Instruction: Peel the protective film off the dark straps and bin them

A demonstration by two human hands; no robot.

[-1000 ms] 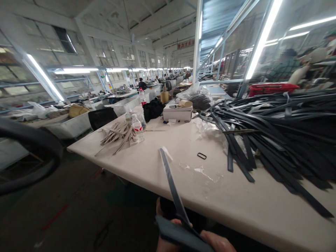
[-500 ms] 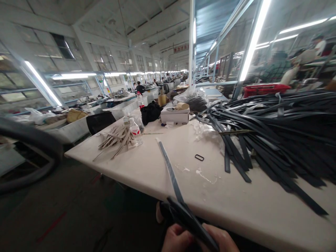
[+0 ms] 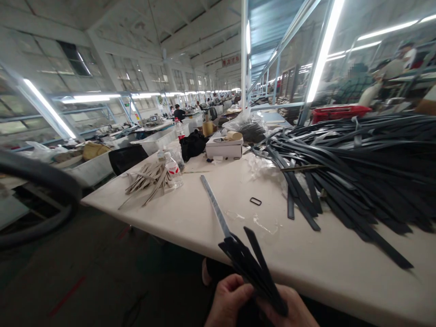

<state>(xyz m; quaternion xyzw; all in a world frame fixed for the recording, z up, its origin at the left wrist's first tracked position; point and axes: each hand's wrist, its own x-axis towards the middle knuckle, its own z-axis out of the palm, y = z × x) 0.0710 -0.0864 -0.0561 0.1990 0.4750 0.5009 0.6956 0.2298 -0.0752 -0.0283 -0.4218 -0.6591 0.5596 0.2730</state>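
Black strap bundle (image 3: pixel 254 268) sits pinched between your left hand (image 3: pixel 226 302) and right hand (image 3: pixel 293 313), just over the near edge of the surface (image 3: pixel 190 213). Ends fan out unevenly; loosen either grip and I'd expect pieces to slide floorward. Matte, flat, dark strips, one long grey one (image 3: pixel 214 204) sticking forward.

The strap bundle (image 3: pixel 254 268) and the strap pile (image 3: pixel 361 168) are showing black, the long strip (image 3: pixel 214 205) is looking grey, the table (image 3: pixel 190 209) is looking cream, the crate (image 3: pixel 340 112) is shining red, and the bottle (image 3: pixel 172 169) is wearing a red-and-white label.
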